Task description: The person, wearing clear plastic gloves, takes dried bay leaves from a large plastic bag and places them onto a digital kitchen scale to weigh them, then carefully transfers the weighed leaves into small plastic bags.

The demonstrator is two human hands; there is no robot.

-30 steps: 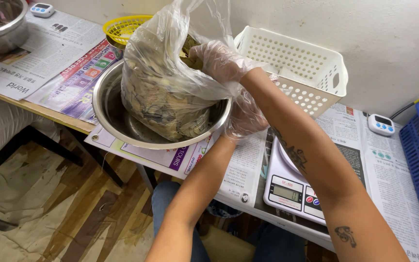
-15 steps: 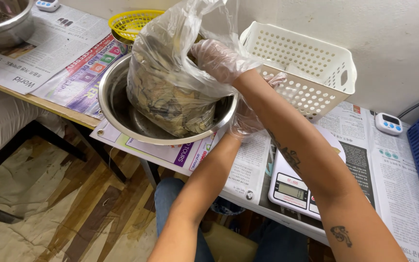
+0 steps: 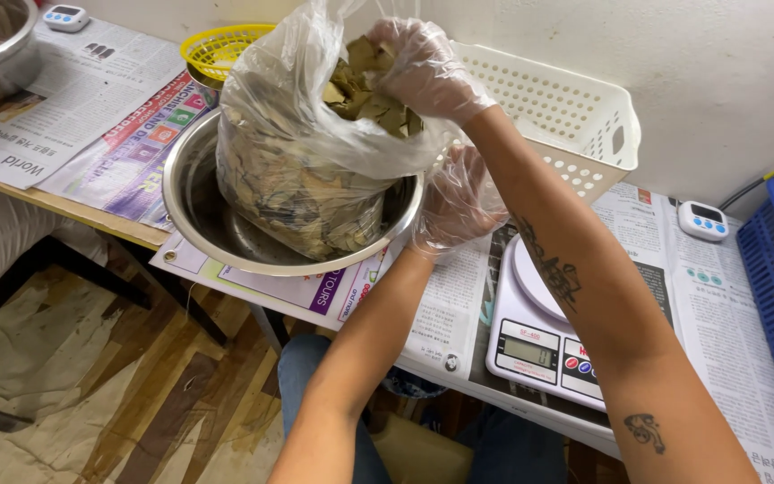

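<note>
Dried leaves (image 3: 365, 85) fill a clear plastic bag (image 3: 302, 170) standing in a steel bowl (image 3: 192, 184) on a newspaper-covered table (image 3: 91, 99). The gloved right hand (image 3: 418, 67) is closed around a clump of leaves at the bag's mouth, while the gloved left hand (image 3: 459, 202) lies open against the bag's side by the bowl's rim. A white basket (image 3: 566, 112) and a kitchen scale (image 3: 539, 345) sit nearby.
</note>
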